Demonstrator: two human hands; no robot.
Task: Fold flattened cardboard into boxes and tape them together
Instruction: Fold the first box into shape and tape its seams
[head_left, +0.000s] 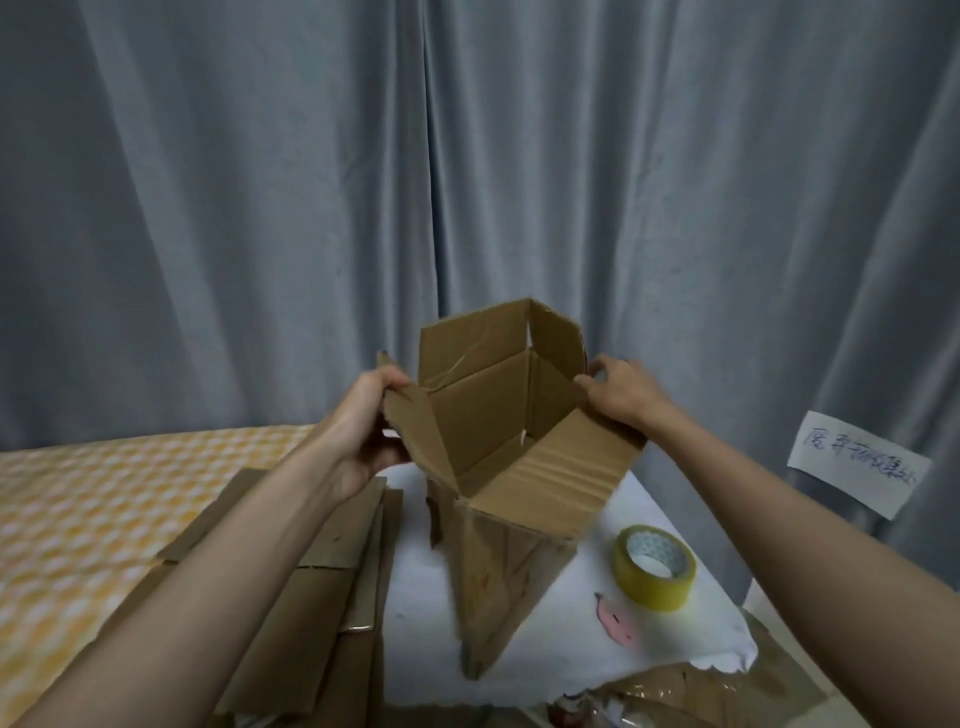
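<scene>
- Above a white cloth (415, 597) spread over a work surface, a person's two bare hands held an opened cardboard box (498, 415) up in the air, its open top facing the camera and its flaps standing out.
- The left hand (363, 431) gripped the box's left flap, thumb on the upper edge and fingers curled round the outside of the cardboard.
- The right hand (621, 392) pinched the top of the box's right flap, thumb on the inside and fingers wrapped behind it.
- The box hung tilted, its lower end pointing down toward the cloth; whether that end touched the cloth could not be told.
- A roll of yellowish tape (654, 567) lay on the cloth to the right of the box, near it but apart.
- A stack of flattened cardboard (332, 597) lay to the left, under the left forearm, partly on a yellow and white checked cover (78, 519).
- A small pink shape (615, 621) was printed on the cloth below the tape.
- A white paper label (857, 462) with dark handwritten characters hung on the grey curtain (467, 156) at right; the writing was too blurred to read.
- More crumpled cardboard (701, 696) sat at the bottom right edge.
</scene>
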